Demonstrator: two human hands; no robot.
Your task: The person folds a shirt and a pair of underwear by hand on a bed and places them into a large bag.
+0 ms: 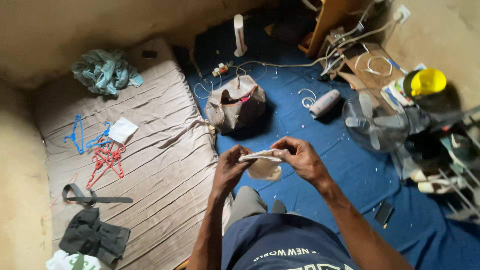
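A small white cloth [263,164] hangs between both my hands in front of my body. My left hand [231,165] pinches its left end, and my right hand [300,156] grips its right end at about the same height. The cloth sags in the middle, above the blue floor covering [320,150]. An open brown bag [236,103] stands on the floor just beyond my hands.
A bare mattress [165,150] lies at left with blue hangers [76,134], red hangers [107,162], a belt [90,198], dark clothes [92,237] and a teal cloth [105,70]. A fan [374,121], a yellow cap [427,81], cables and a dark phone [384,213] sit at right.
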